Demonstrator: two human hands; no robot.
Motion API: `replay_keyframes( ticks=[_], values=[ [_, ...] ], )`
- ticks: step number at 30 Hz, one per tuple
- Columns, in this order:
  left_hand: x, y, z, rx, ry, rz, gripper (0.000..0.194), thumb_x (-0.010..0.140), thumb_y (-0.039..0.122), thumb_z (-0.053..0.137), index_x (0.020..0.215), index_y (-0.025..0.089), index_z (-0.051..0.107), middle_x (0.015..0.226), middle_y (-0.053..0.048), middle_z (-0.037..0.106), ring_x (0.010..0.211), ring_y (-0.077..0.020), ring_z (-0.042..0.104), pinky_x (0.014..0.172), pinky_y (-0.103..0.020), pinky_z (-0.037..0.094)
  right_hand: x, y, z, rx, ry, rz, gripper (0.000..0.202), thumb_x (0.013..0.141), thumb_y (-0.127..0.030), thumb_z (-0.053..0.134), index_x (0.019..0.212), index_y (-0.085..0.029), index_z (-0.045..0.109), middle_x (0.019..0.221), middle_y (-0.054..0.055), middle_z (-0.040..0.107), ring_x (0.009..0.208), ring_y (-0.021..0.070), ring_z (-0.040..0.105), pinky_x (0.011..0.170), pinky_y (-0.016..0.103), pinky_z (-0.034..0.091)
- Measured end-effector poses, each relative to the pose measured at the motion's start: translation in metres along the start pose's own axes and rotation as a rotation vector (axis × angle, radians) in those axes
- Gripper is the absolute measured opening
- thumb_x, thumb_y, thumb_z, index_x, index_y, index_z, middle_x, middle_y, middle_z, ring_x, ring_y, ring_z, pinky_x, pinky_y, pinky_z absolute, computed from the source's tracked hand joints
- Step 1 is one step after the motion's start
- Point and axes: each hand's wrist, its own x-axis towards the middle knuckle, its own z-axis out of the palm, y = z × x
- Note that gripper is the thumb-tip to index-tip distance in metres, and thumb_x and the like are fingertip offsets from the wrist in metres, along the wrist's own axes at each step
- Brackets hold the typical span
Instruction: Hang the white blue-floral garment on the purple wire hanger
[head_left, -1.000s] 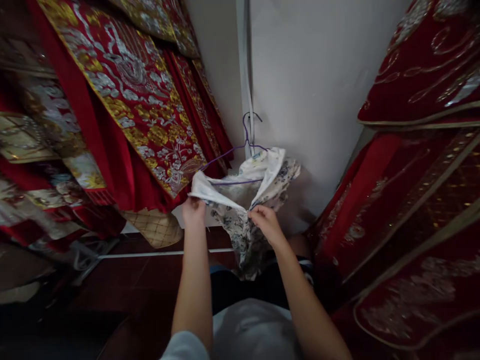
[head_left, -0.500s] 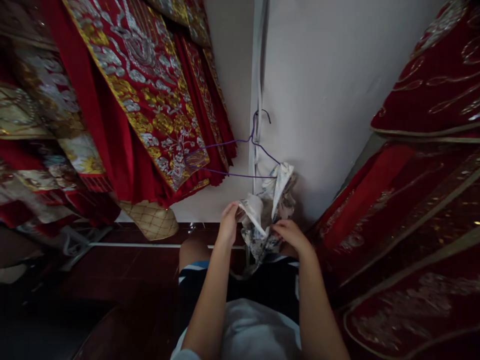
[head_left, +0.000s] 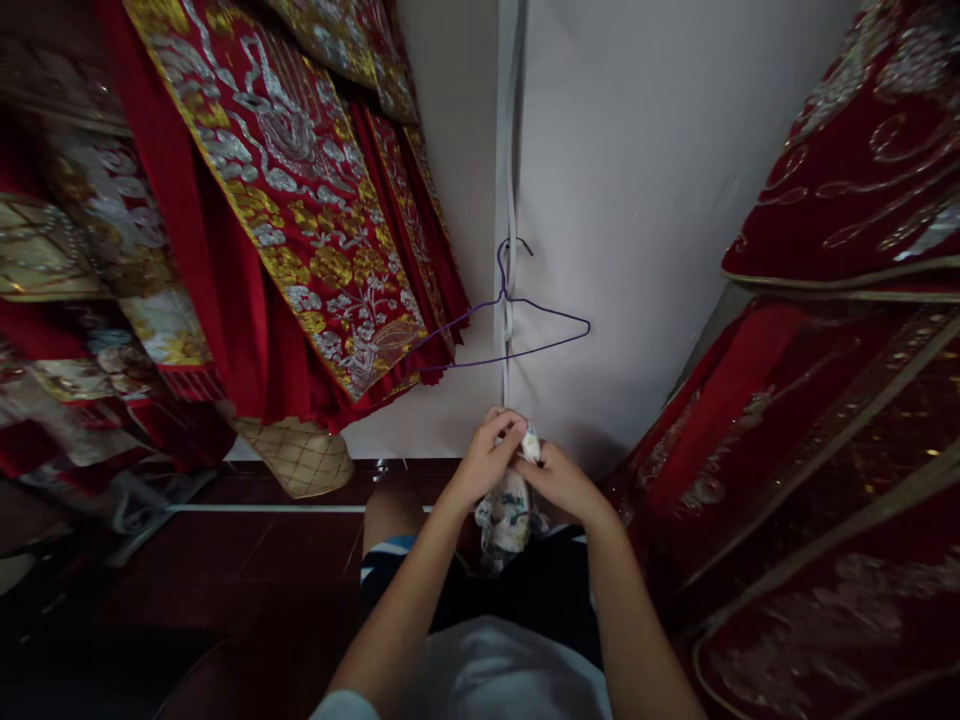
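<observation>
Head view: we had both hands on one floral cloth. Left hand: fingers curled, grasping the bunched top. Right hand: fingers around the same bunch from the other side. Hands were touching or nearly so, presumably because soft cloth needed gathering from two sides to make a compact wad. The rest drooped below our fingers, over the dark shorts, since nothing stiff propped it. Finger overlap hid the exact contact; we couldn't tell which fingertips pressed where.

Purple hanger hung above and beyond our fingers, apart from them, by the wall at a pale strip. What its hook caught on was too small to judge. Red skirt hung up-left of the fingers, red drape up-right, both well apart, which probably gave our hands elbow room.
</observation>
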Motion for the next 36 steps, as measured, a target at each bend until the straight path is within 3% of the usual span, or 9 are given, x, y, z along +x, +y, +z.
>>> replay_keyframes(
  ticks=[4, 7, 9, 13, 18, 22, 28, 32, 36],
  values=[
    [-0.020, -0.015, -0.014, -0.149, -0.248, -0.143, 0.053, 0.095, 0.059, 0.033, 0.114, 0.019, 0.062, 0.104, -0.008, 0.065, 0.101, -0.0203, 0.057, 0.094, -0.032, 0.044, -0.003, -0.021, -0.012, 0.226, 0.089, 0.044, 0.033, 0.081, -0.048, 0.063, 0.077, -0.015, 0.066, 0.071, 0.001, 0.065, 0.066, 0.0158, 0.057, 0.065, 0.026, 0.045],
    [-0.036, -0.028, -0.028, -0.075, -0.415, -0.222, 0.053, 0.088, 0.063, 0.046, 0.102, 0.017, 0.069, 0.096, -0.007, 0.070, 0.089, -0.0217, 0.061, 0.084, -0.031, 0.048, 0.002, -0.035, -0.023, 0.396, 0.184, 0.119, 0.040, 0.074, -0.056, 0.067, 0.079, -0.016, 0.067, 0.072, 0.003, 0.067, 0.064, 0.0176, 0.060, 0.064, 0.028, 0.048],
    [-0.043, -0.036, -0.042, 0.061, -0.449, -0.234, 0.046, 0.084, 0.059, 0.056, 0.090, 0.016, 0.072, 0.084, -0.004, 0.070, 0.076, -0.0202, 0.060, 0.072, -0.027, 0.047, 0.012, -0.043, -0.034, 0.366, 0.190, 0.118, 0.042, 0.071, -0.057, 0.069, 0.078, -0.016, 0.068, 0.073, 0.005, 0.068, 0.063, 0.0184, 0.060, 0.061, 0.028, 0.047],
    [-0.047, -0.050, -0.086, 0.375, -0.323, -0.234, 0.039, 0.082, 0.054, 0.060, 0.071, 0.018, 0.068, 0.067, -0.001, 0.066, 0.063, -0.0166, 0.055, 0.058, -0.023, 0.039, 0.053, -0.043, -0.063, -0.003, 0.190, -0.086, 0.036, 0.066, -0.051, 0.072, 0.070, -0.015, 0.066, 0.067, 0.002, 0.063, 0.063, 0.0175, 0.055, 0.058, 0.026, 0.042],
    [-0.040, -0.051, -0.142, 0.507, -0.091, -0.189, 0.043, 0.069, 0.049, 0.074, 0.045, 0.021, 0.054, 0.045, 0.001, 0.049, 0.045, -0.0134, 0.044, 0.053, -0.024, 0.037, 0.120, -0.005, -0.078, -0.340, 0.350, -0.213, 0.033, 0.074, -0.050, 0.061, 0.068, -0.017, 0.063, 0.064, 0.001, 0.059, 0.065, 0.0169, 0.051, 0.061, 0.025, 0.038],
    [-0.017, -0.036, -0.165, 0.331, 0.047, -0.129, 0.020, 0.061, 0.034, 0.083, 0.058, 0.024, 0.066, 0.067, -0.003, 0.066, 0.073, -0.0210, 0.063, 0.076, -0.025, 0.047, 0.147, 0.021, -0.074, -0.446, 0.379, -0.209, 0.041, 0.082, -0.052, 0.047, 0.060, -0.019, 0.056, 0.056, 0.001, 0.053, 0.059, 0.0154, 0.046, 0.057, 0.025, 0.032],
    [0.012, -0.027, -0.168, 0.208, 0.107, -0.152, 0.022, 0.056, 0.012, 0.082, 0.051, 0.023, 0.063, 0.078, -0.007, 0.069, 0.103, -0.0270, 0.061, 0.107, -0.033, 0.037, 0.128, 0.018, -0.094, -0.452, 0.425, -0.147, 0.050, 0.077, -0.061, 0.053, 0.050, -0.020, 0.046, 0.048, -0.003, 0.038, 0.051, 0.0116, 0.036, 0.050, 0.025, 0.025],
    [0.021, -0.019, -0.150, 0.127, 0.156, -0.061, 0.014, 0.062, 0.010, 0.075, 0.062, 0.023, 0.069, 0.093, -0.007, 0.072, 0.113, -0.0294, 0.057, 0.114, -0.040, 0.030, 0.104, 0.006, -0.108, -0.377, 0.413, -0.117, 0.046, 0.073, -0.057, 0.058, 0.049, -0.019, 0.048, 0.049, -0.003, 0.036, 0.051, 0.0109, 0.035, 0.047, 0.024, 0.025],
    [0.042, 0.004, -0.125, 0.188, 0.153, 0.051, 0.012, 0.067, 0.009, 0.071, 0.063, 0.020, 0.068, 0.109, -0.009, 0.069, 0.126, -0.0309, 0.049, 0.116, -0.042, 0.025, 0.091, 0.000, -0.102, -0.268, 0.346, -0.045, 0.044, 0.069, -0.058, 0.060, 0.052, -0.018, 0.052, 0.048, -0.003, 0.041, 0.049, 0.0110, 0.037, 0.045, 0.023, 0.025]
  ],
)
